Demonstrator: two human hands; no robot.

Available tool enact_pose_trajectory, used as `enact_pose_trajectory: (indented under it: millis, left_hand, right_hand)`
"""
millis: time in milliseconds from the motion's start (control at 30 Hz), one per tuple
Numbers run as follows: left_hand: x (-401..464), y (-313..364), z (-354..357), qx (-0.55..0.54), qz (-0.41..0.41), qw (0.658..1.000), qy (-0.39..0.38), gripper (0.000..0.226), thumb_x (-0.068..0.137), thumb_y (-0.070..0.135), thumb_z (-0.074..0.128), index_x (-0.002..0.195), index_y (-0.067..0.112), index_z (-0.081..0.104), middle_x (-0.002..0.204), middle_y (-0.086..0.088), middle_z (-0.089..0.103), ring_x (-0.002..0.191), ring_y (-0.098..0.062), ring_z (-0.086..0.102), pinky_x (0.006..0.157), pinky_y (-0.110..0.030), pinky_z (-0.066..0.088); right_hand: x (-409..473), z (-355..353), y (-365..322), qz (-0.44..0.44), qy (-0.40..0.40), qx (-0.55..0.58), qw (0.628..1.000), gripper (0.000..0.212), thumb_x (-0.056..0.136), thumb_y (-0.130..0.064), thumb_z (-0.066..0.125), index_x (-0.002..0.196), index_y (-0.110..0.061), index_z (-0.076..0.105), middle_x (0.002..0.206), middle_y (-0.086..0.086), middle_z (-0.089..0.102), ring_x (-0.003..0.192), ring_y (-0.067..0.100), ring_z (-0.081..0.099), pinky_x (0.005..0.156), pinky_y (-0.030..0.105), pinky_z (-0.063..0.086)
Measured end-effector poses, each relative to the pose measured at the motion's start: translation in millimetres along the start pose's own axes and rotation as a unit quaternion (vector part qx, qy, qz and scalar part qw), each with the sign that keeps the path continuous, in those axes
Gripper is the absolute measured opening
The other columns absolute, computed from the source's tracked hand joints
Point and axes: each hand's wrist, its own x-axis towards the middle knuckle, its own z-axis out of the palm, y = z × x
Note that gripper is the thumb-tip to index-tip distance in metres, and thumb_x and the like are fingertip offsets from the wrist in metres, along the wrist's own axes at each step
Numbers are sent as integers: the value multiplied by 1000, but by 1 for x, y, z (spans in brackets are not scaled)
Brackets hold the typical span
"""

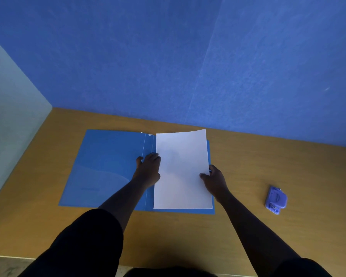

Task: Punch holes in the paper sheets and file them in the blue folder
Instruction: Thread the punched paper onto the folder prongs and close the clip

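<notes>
The blue folder (106,168) lies open on the wooden desk, its left flap bare. White paper sheets (182,170) rest on its right half, their far edge curling up a little. My left hand (149,168) presses at the sheets' left edge near the folder's spine, fingers partly under or on that edge. My right hand (213,175) grips the sheets' right edge, thumb on top. A small white fastener piece (149,134) shows at the top of the spine. The purple hole punch (275,199) sits on the desk to the right, apart from both hands.
The wooden desk (248,156) runs up to a blue wall (188,66) behind and a pale wall (12,116) at the left. Its front edge (8,256) lies close to my body.
</notes>
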Motion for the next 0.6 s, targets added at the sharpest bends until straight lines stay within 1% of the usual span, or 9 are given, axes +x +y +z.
enact_pose_trajectory:
  millis: [100,167,200,367,433,500,533,600]
  left_hand:
    - [0,1,0,-18,12,1000,8,71,78,1,54,144,16,33,152,-1,35,144,-17,22,112,-47,16]
    - [0,3,0,-28,7,999,16,73,76,0,53,144,15,31,147,-3,41,142,-18,26,111,-46,18]
    - [1,4,0,-24,7,1000,17,72,77,1,53,144,15,31,147,-3,41,142,-18,26,110,-46,18]
    - [4,4,-1,23,19,1000,-6,67,82,6,52,145,16,33,157,-1,27,146,-16,19,111,-49,16]
    - [4,5,-2,20,20,1000,-12,67,83,8,51,146,17,32,158,-1,25,146,-16,19,111,-49,16]
    - [7,5,-1,-42,-9,999,6,65,84,7,49,146,19,34,156,0,29,144,-15,24,110,-46,18]
    - [9,5,-2,-90,-41,995,27,62,85,7,48,144,20,37,152,1,37,141,-16,31,107,-45,20]
    - [17,5,-9,-170,-110,977,74,50,88,8,47,135,24,46,135,2,55,127,-21,48,97,-42,27]
  right_hand:
    - [2,-1,2,7,0,7,1000,33,91,-15,58,123,-12,54,114,5,65,99,25,64,83,40,57]
    - [2,-1,4,13,0,14,1000,32,91,-15,58,123,-12,55,114,5,65,100,25,64,83,39,57]
    - [3,-1,4,15,-1,17,1000,32,91,-15,58,123,-12,55,114,5,65,99,25,64,82,38,57]
    - [3,-1,4,22,-7,17,1000,30,92,-16,58,122,-12,54,113,4,65,98,24,65,82,38,57]
    - [3,-1,5,24,-6,14,1000,29,92,-16,58,120,-13,55,113,4,66,97,23,65,82,39,57]
    - [4,-1,5,25,-3,13,1000,30,91,-16,58,121,-12,56,113,5,66,97,23,65,81,38,57]
    - [4,-1,5,27,-3,14,1000,31,92,-16,58,122,-12,55,114,6,66,98,24,65,81,38,57]
    - [4,-2,3,31,-5,15,999,32,92,-15,58,124,-11,55,115,6,65,100,25,64,83,38,56]
